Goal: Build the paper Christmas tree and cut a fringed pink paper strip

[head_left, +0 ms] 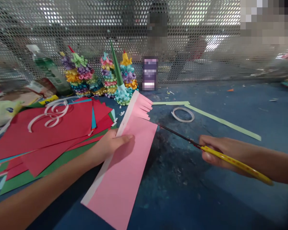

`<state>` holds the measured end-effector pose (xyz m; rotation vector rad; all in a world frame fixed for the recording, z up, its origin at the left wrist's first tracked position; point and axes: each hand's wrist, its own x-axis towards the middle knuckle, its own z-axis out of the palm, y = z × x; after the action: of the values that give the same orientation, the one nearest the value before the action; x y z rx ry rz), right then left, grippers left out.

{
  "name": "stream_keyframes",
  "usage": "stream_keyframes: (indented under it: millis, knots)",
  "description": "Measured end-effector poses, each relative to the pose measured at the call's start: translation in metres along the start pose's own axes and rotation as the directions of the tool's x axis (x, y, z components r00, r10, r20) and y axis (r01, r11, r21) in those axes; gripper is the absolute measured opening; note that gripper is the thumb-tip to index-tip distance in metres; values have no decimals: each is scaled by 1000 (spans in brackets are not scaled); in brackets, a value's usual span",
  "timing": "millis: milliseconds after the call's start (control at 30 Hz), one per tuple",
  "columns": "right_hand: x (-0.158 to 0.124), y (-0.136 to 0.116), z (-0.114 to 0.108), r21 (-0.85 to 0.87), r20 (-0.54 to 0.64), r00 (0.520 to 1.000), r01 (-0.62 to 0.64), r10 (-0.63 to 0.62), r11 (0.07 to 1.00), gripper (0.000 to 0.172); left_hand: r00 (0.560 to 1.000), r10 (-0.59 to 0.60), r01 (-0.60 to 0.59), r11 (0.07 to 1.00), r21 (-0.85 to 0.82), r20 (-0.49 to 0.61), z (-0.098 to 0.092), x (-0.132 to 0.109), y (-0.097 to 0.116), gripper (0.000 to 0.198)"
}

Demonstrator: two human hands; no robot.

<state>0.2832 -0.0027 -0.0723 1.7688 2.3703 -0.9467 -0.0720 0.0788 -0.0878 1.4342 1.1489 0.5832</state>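
Your left hand (112, 143) grips fringed pink paper (124, 172) above the blue table (194, 198); your right hand (218, 144) grasps yellow-handled scissors (214, 153) at its edge. Behind, a white-capped bottle (49, 72) holds contents you cannot make out.

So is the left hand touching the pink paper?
Touching: the head view shows the left hand holding the pink paper, thumb across its front.

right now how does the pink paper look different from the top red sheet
The pink paper is held in the left hand, while the red sheet lies on other sheets. The pink paper has fringe cuts at its far end; the red sheet shows none. The pink paper has a white edge band; the red sheet lacks one. Both are sheets of paper.
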Motion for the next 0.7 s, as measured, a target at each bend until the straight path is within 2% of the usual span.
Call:
stream_keyframes:
  millis: [133,300,467,567,700]
  knots:
    - [2,-1,7,13,11,999,-38,38,999,47,997,58,-51,988,142,-48,3,-2,-1,34]
    - [19,-18,-1,30,34,999,-2,1,1000,55,999,33,-32,989,146,-8,2,-3,2,36]
    - [29,-22,-9,59,99,995,15,-21,998,51,999,20,-21,999,39,33,-1,-2,3,35]
    - [30,-19,-11,70,131,990,40,-49,997,44,998,-42,46,997,-58,56,-4,-1,4,31]
    - [29,-17,-15,99,124,990,57,-69,993,39,988,-121,129,988,-83,94,-9,0,5,29]
